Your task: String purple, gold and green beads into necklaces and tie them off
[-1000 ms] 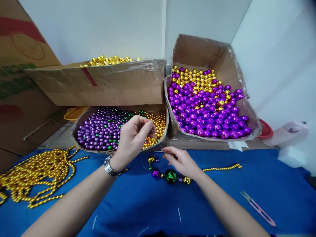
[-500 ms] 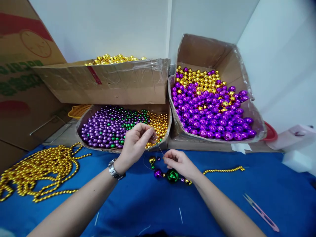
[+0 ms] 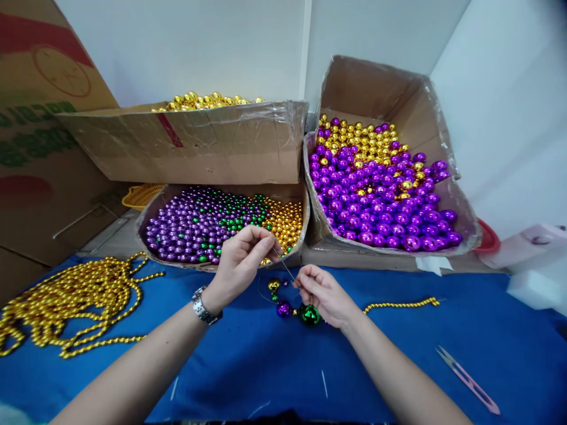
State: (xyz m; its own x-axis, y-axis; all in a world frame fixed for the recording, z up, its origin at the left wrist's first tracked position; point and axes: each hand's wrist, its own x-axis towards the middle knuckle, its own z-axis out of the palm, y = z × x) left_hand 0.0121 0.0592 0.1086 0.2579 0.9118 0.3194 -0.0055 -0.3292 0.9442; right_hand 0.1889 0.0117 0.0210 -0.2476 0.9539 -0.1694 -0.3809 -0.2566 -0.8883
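My left hand (image 3: 241, 260) is closed in a pinch on a thin thread (image 3: 286, 269), in front of the bead box. The thread runs taut and slanting down to my right hand (image 3: 325, 298), whose fingertips are pinched on it. Below my hands lies a strung row of beads: a gold bead (image 3: 273, 285), a purple bead (image 3: 284, 309) and a large green bead (image 3: 309, 314), with smaller ones between. My right hand hides part of this row. A loose curve of thread shows left of the beads. Whether the taut piece includes a needle is too fine to tell.
Behind are cardboard boxes of small mixed beads (image 3: 186, 227), large purple and gold beads (image 3: 381, 218) and gold beads (image 3: 208, 101). Gold bead strands (image 3: 84, 301) lie left on the blue cloth (image 3: 248, 372). A short gold strand (image 3: 401, 305) and pink thread snips (image 3: 469, 381) lie right.
My right hand has turned and lowered slightly, now covering the small beads right of the green one. My left hand has dropped a little and keeps its pinch.
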